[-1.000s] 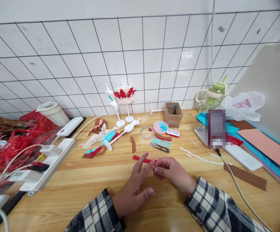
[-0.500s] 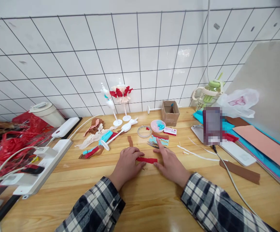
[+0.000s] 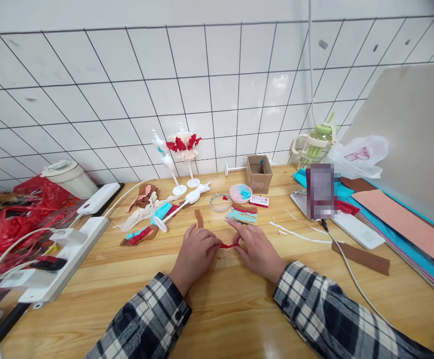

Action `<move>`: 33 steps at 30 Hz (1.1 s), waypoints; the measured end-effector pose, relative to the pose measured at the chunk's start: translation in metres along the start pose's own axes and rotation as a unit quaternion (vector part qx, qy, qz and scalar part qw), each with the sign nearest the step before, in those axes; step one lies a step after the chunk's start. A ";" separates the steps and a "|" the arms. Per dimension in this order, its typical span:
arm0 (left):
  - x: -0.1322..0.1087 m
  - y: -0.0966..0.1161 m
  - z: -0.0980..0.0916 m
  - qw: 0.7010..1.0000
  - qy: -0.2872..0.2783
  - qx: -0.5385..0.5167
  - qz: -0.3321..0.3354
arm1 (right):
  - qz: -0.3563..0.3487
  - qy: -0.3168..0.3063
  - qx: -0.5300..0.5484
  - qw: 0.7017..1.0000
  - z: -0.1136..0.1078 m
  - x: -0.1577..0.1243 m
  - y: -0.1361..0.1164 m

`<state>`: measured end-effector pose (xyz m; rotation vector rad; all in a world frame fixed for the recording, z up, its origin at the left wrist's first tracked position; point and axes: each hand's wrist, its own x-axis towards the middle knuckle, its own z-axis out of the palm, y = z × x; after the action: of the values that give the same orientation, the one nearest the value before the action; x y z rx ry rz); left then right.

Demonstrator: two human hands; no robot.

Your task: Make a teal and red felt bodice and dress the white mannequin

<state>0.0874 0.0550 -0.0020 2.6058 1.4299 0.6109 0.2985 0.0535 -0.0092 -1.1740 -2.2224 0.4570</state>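
On my side of the pink bowl [image 3: 236, 200], my left hand [image 3: 197, 251] and right hand [image 3: 259, 248] pinch 1 red strip [image 3: 226, 246], seemingly folding it; the next move likely needs steady pressure.

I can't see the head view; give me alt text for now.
The left hand and right hand hold a narrow red strip between them at a wooden table. Beyond are a white dress form lying down, a pink bowl with blue scraps, and two standing dress forms near the tiled wall.
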 end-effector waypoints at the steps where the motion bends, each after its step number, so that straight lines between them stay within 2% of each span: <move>1: 0.000 0.001 -0.002 1.000 0.004 0.007 0.009 | 0.005 -0.001 0.002 1.000 -0.002 0.000 0.000; 6: -0.002 0.007 -0.004 1.000 0.008 -0.018 0.010 | 0.002 -0.023 0.011 1.000 -0.007 -0.002 0.001; 10: -0.003 0.008 -0.001 0.999 -0.039 -0.023 0.020 | -0.011 -0.031 0.023 0.999 -0.007 -0.004 0.000; 12: -0.004 0.010 -0.002 0.997 -0.057 -0.023 0.037 | -0.002 -0.012 0.044 0.999 -0.008 -0.004 0.001; 16: -0.007 0.013 -0.007 0.995 -0.078 -0.009 0.060 | 0.047 0.026 0.099 0.994 -0.010 -0.002 0.006; 19: -0.009 0.016 -0.010 0.993 -0.092 0.004 0.076 | 0.121 0.009 0.126 0.985 -0.007 0.000 0.012; 21: -0.009 0.017 -0.011 0.991 -0.097 0.013 0.088 | 0.143 -0.002 0.152 0.978 -0.004 0.001 0.015; 25: -0.010 0.018 -0.011 0.988 -0.109 0.022 0.103 | 0.116 -0.001 0.177 0.977 -0.002 0.000 0.020; 30: -0.011 0.017 -0.010 0.987 -0.118 0.006 0.106 | 0.089 -0.015 0.149 0.985 -0.005 -0.002 0.021; 33: -0.011 0.017 -0.010 0.987 -0.119 -0.008 0.109 | 0.106 -0.030 0.147 0.983 -0.007 -0.003 0.018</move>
<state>0.0914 0.0358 0.0085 2.7326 1.0779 0.3137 0.3156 0.0612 -0.0145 -1.2508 -1.9996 0.8865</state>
